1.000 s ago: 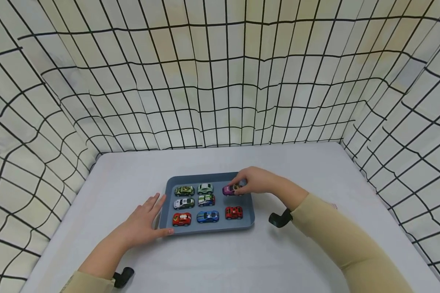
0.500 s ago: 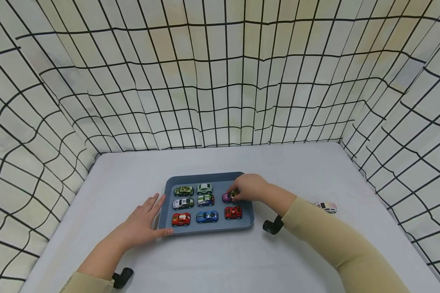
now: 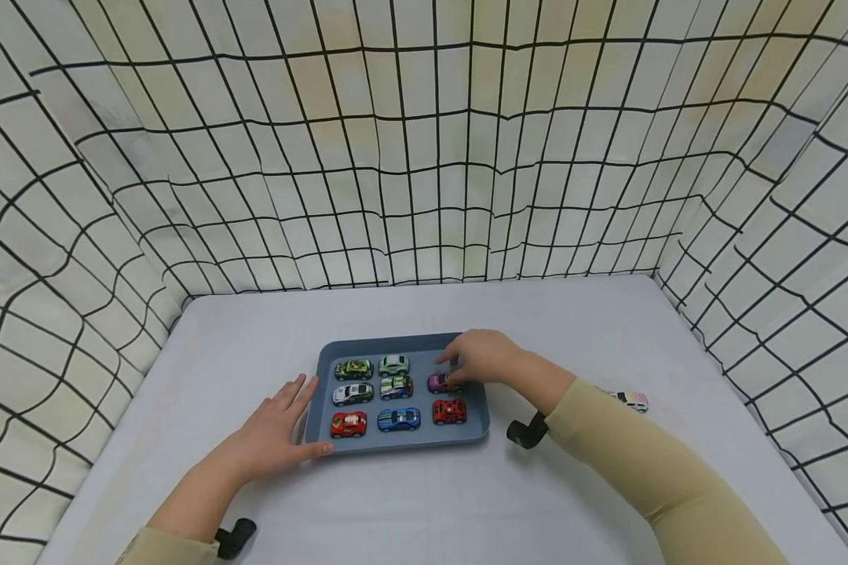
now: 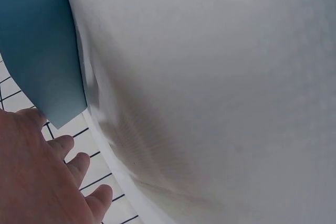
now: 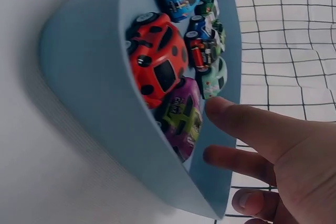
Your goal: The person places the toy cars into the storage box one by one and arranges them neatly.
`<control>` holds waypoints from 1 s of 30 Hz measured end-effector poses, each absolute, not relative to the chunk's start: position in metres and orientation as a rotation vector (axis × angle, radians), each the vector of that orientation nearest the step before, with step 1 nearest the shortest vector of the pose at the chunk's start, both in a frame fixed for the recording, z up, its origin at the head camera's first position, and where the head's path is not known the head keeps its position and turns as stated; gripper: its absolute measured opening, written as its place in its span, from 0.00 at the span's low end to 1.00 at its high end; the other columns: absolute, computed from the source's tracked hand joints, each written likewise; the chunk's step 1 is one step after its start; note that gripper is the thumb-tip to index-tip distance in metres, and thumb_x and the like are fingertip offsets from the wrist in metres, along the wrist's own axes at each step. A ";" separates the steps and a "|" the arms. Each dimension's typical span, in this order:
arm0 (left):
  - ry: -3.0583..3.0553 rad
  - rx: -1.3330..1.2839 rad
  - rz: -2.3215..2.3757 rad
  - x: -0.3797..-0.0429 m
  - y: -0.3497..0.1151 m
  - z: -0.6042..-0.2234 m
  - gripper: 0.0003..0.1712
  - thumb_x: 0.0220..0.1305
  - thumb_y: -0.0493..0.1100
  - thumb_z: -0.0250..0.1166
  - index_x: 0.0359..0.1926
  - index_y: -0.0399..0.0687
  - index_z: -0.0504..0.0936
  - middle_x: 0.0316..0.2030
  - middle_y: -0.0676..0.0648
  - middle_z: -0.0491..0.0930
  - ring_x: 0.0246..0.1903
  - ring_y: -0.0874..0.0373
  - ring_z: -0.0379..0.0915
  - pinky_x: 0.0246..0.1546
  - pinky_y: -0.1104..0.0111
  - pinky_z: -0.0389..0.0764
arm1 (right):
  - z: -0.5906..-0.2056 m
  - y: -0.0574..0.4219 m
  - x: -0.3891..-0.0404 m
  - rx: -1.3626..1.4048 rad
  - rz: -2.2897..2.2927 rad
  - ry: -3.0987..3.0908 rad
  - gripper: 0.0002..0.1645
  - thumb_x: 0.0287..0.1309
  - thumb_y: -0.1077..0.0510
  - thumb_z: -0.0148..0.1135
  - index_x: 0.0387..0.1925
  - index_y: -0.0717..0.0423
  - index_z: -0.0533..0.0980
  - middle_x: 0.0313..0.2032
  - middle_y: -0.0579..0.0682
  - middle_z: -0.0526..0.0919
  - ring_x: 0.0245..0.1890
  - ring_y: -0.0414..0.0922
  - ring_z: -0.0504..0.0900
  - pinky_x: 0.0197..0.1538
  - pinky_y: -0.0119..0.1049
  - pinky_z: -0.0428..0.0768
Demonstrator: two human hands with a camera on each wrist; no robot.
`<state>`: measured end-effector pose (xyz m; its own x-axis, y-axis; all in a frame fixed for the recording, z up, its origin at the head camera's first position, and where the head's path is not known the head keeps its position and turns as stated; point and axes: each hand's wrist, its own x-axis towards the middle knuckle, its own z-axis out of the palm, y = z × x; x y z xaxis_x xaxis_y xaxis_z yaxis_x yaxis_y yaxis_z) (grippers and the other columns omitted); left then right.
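My right hand [image 3: 487, 357] hovers over the right end of a blue-grey tray [image 3: 413, 447], thumb and index finger parted. Just below its fingers stands a purple toy car [image 3: 438, 383]; in the right wrist view this purple and yellow-green car [image 5: 181, 116] shows a gap from the fingertips. My left hand [image 3: 275, 435] lies at the tray's left edge with fingers spread, the thumb at the near left corner. In front of the purple car is a red, black-spotted toy car [image 3: 449, 411]. A green-and-white patterned car [image 3: 396, 387] stands to the left of the purple one.
Other toy cars in the tray include a blue one [image 3: 399, 419], a red one [image 3: 349, 424], a white one [image 3: 352, 394], a camouflage one [image 3: 353, 369] and a pale green one [image 3: 393, 365]. Another white car [image 3: 632, 401] sits on the table, partly behind the right sleeve.
The purple car has shifted toward the near side of the tray in my right hand's grip, and the fingers have then come off it. The left hand stays put.
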<state>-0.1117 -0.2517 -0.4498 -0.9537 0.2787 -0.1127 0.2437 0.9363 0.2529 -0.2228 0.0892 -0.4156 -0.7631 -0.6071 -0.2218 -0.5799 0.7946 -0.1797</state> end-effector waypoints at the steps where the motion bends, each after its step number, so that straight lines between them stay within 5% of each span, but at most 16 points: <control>1: 2.945 0.394 0.356 -0.112 -0.252 -0.450 0.67 0.41 0.82 0.53 0.72 0.46 0.46 0.70 0.35 0.46 0.68 0.36 0.42 0.63 0.39 0.49 | -0.414 0.090 -0.223 -0.914 -0.154 2.716 0.26 0.49 0.40 0.66 0.52 0.34 0.77 0.40 0.37 0.82 0.37 0.34 0.76 0.36 0.30 0.77; 15: 2.945 0.381 0.343 -0.113 -0.253 -0.452 0.67 0.40 0.83 0.52 0.72 0.46 0.46 0.70 0.35 0.45 0.68 0.36 0.42 0.63 0.40 0.49 | -0.402 0.120 -0.217 -0.896 -0.237 2.760 0.25 0.49 0.43 0.67 0.51 0.38 0.78 0.39 0.40 0.81 0.40 0.40 0.77 0.41 0.35 0.77; 30: 2.955 0.378 0.347 -0.111 -0.253 -0.451 0.67 0.40 0.82 0.54 0.72 0.47 0.46 0.70 0.36 0.46 0.67 0.36 0.43 0.63 0.40 0.49 | -0.408 0.218 -0.199 -0.665 -0.302 2.823 0.25 0.48 0.43 0.68 0.50 0.40 0.79 0.47 0.42 0.80 0.53 0.47 0.76 0.54 0.48 0.75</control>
